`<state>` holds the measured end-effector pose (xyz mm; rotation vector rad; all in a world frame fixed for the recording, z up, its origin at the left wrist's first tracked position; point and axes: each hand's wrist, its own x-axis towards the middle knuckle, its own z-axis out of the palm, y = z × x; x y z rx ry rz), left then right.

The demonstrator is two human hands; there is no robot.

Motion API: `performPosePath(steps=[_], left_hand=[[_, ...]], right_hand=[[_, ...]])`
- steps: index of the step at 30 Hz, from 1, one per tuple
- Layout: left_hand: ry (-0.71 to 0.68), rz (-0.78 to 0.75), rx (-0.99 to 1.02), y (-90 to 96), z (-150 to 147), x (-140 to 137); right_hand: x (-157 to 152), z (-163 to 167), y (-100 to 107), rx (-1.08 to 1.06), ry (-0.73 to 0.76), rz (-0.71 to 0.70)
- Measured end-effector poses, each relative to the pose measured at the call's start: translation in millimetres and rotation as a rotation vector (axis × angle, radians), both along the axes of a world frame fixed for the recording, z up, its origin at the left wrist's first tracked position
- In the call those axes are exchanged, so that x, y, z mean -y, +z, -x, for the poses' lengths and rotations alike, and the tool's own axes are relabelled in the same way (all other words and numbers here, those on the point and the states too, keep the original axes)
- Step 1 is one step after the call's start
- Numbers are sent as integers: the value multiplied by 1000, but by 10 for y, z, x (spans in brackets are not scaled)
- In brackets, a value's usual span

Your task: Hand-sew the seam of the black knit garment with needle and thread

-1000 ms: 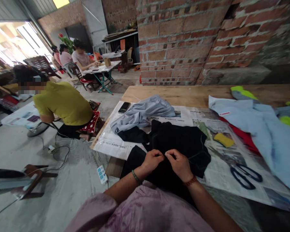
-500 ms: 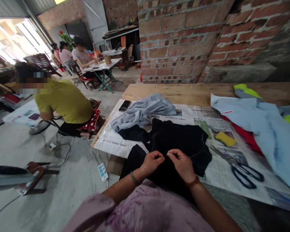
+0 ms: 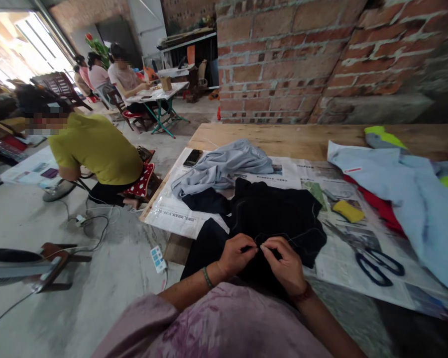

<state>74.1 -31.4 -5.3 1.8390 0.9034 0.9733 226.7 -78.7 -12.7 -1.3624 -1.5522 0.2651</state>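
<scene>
Scissors [image 3: 380, 262] lower right on the newspaper [image 3: 332, 258], yellow sponge [image 3: 347, 211] just above them. Phone [image 3: 191, 157] and grey cloth [image 3: 224, 166] mid-frame, person in a yellow shirt [image 3: 97, 151] sitting at left.

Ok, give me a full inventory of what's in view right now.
black garment: 1, black, on newspaper at table edge
grey garment: 1, grey, behind the black one
phone: 1, black, left of grey garment
scissors: 1, dark blue, on newspaper at right
yellow pad: 1, yellow, on newspaper
light blue garment: 1, far right
newspaper: several sheets, covering wooden table
seated person: 1, yellow shirt, left
left hand: pinching black garment
right hand: pinching black garment
</scene>
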Motion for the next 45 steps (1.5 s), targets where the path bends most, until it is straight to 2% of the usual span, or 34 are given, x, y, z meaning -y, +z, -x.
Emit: performPosePath(steps=[3,7,9,14,20,27,36,40,42,45], left_hand=[[-10,37,-1,50,14,8],[78,252,-1,64,18,-11],[77,286,-40,53,6,-15],[51,243,-94,44,-43,1],[65,453,-133,16,-55,-23],[-24,383,-152,-28,-48,-2],[-3,247,-131,49,-33,74],[-119,202,-12,72,-20,77],[-137,288,19,64,-26,55],[-89,520,-56,23,-52,-4]], right_hand=[[27,-23,-10,138,27,-107],[84,-56,-27,324,27,-231],[114,-61,-38,361,8,-246],[152,-48,-36,395,2,-281],[157,-35,-37,384,3,-291],[176,-40,-88,388,6,-312],[202,-71,-72,345,-5,-316],[239,-67,-121,253,-9,-294],[273,-69,-152,224,-6,-287],[328,-87,-193,273,6,-283]])
